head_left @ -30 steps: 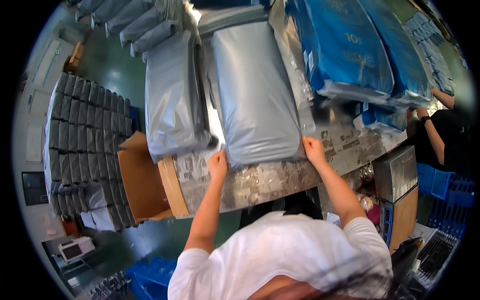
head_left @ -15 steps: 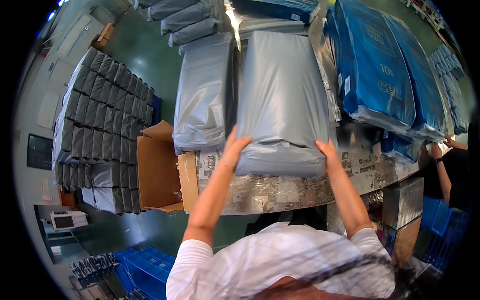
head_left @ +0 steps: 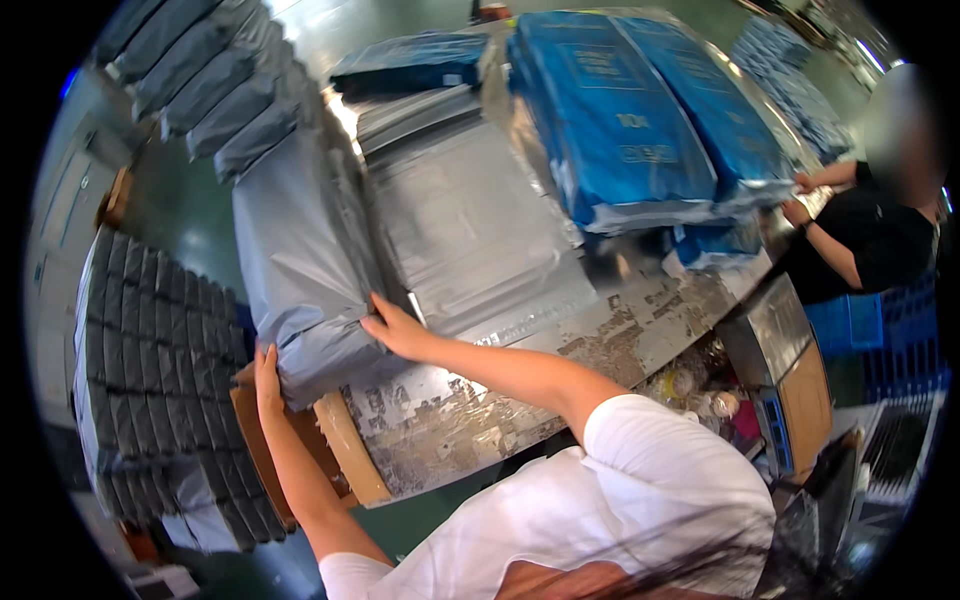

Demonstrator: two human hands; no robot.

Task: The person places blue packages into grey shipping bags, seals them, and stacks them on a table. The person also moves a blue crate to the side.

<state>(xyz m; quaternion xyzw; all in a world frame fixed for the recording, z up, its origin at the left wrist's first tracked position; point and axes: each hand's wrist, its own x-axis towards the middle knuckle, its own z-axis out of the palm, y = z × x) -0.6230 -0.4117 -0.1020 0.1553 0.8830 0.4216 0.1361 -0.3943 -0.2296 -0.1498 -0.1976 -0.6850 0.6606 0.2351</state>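
A full grey plastic package [head_left: 300, 265] lies at the left end of the worktable, its near end bulging and creased. My left hand [head_left: 267, 378] grips the left side of that near end, and my right hand [head_left: 395, 328] presses and grips the right side, fingers on the film. To its right a stack of flat grey plastic bags [head_left: 470, 220] lies on the table. The other grey package seen earlier on the left is hidden, apparently under the held one.
An open cardboard box [head_left: 350, 450] stands by the table's near left corner. Large blue packs [head_left: 610, 130] occupy the right half, where a co-worker [head_left: 860, 220] handles one. Grey packages [head_left: 150, 370] are piled at left, more [head_left: 215, 100] behind. A metal box [head_left: 765, 330] sits at right.
Both hands have carried the grey package left from the middle of the table, over the left package's place. The flat grey bags beneath it now show. My view has turned.
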